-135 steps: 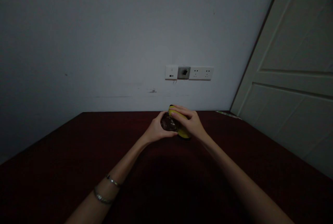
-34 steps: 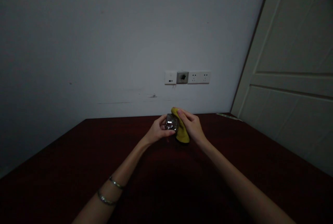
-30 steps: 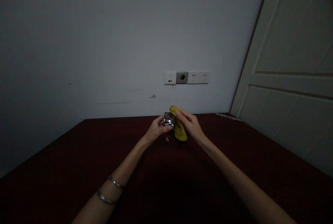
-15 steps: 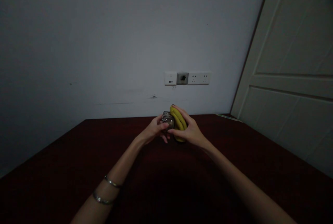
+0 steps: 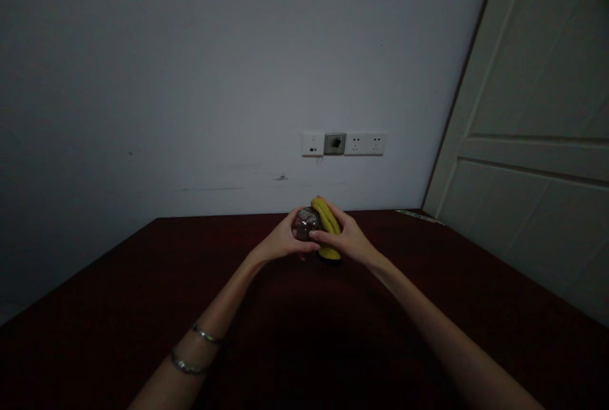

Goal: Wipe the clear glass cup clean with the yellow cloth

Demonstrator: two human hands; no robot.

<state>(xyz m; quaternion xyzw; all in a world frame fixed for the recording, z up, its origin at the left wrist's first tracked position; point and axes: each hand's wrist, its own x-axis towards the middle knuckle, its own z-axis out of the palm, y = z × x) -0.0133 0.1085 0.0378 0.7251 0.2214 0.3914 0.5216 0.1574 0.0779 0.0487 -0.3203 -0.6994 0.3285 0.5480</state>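
Note:
Close to the middle of the view, my left hand (image 5: 278,242) is closed around a small, clear, shiny glass (image 5: 305,222); its exact shape is partly hidden by my fingers. My right hand (image 5: 352,242) grips a folded yellow cloth (image 5: 326,214) with a dark edge. The cloth lies against the right side of the glass, and my right thumb reaches onto the front of the glass. Both hands are above the dark red table, nearly touching each other.
The dark red tabletop (image 5: 228,315) reaches back to a pale wall (image 5: 214,80). Wall sockets (image 5: 364,143) sit above the table's far edge. A pale panelled door (image 5: 533,131) stands at right, with a thin flat strip (image 5: 419,215) at the back right corner.
The glass has turned in my left hand, and its rounded side now faces me. My left thumb has moved lower, and my right thumb now presses on the glass. The cloth remains beside it.

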